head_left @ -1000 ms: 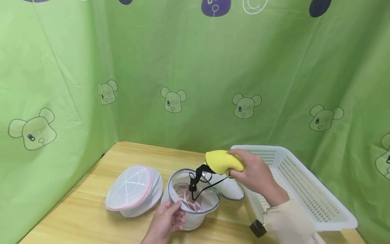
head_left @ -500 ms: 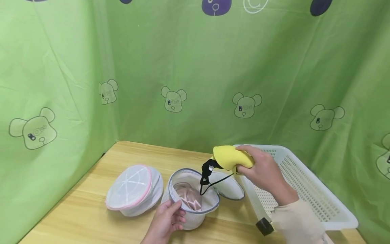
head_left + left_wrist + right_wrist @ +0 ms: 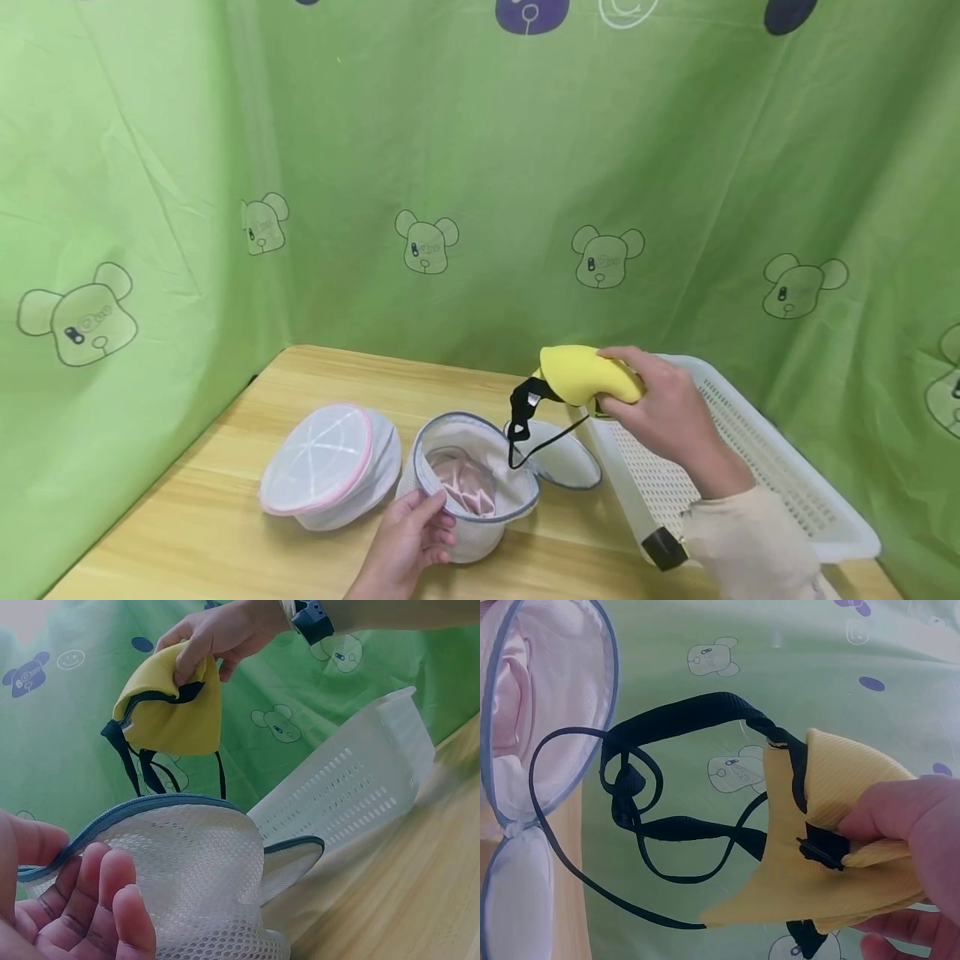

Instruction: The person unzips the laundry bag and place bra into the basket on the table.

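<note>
Overhead, unlike left wrist — pink satin (image 3: 467, 483)

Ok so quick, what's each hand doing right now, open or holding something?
Left hand: closed, pinching the white mesh bag by its blue rim.
Right hand: closed, holding the yellow cloth piece with black straps.

Fingers (image 3: 889, 810) pinching yellow cloth (image 3: 784, 885), black straps (image 3: 682, 718) looping; blue-rimmed bag (image 3: 566, 697), pink fabric (image 3: 508, 705) inside
</note>
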{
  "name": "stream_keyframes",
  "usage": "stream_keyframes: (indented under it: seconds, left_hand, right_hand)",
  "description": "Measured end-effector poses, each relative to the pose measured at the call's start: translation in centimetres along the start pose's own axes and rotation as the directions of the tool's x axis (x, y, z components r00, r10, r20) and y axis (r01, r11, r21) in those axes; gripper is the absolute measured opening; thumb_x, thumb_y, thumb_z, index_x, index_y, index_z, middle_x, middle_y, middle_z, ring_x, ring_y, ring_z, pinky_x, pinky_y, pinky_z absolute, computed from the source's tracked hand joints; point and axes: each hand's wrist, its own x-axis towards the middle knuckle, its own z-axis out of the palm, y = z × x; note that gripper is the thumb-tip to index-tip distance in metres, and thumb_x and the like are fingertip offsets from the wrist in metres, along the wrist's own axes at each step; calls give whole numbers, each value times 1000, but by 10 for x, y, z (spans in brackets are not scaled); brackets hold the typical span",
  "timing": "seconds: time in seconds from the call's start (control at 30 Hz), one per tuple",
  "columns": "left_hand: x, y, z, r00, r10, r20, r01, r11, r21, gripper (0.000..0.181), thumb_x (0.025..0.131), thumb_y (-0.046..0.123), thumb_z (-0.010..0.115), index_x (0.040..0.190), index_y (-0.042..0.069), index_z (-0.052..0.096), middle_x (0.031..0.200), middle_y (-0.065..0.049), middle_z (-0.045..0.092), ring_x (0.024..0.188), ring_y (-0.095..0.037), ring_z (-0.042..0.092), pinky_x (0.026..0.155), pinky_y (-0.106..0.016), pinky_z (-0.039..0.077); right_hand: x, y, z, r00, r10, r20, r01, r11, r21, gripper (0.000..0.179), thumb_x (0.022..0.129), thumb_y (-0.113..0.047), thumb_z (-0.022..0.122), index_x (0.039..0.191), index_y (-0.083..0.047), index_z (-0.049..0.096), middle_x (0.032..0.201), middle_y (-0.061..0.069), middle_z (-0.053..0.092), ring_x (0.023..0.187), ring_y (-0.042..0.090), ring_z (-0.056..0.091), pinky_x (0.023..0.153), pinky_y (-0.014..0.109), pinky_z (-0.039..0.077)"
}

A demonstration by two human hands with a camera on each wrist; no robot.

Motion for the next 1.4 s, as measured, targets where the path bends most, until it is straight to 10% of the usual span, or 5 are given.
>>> stream_keyframes:
  seconds: [1.4]
  left_hand:
    - [-1, 0, -1, 1000, 0, 5, 0, 1000, -7, 16, 99, 25, 56, 97, 10, 56, 78, 2, 59, 64, -7, 59, 56, -19, 49]
  right_hand:
    - [-15, 38, -32, 952, 172, -252, -192, 979, -60, 46, 73, -13, 76, 117, -5, 63, 91, 18, 64, 70, 25, 49, 61, 38, 36]
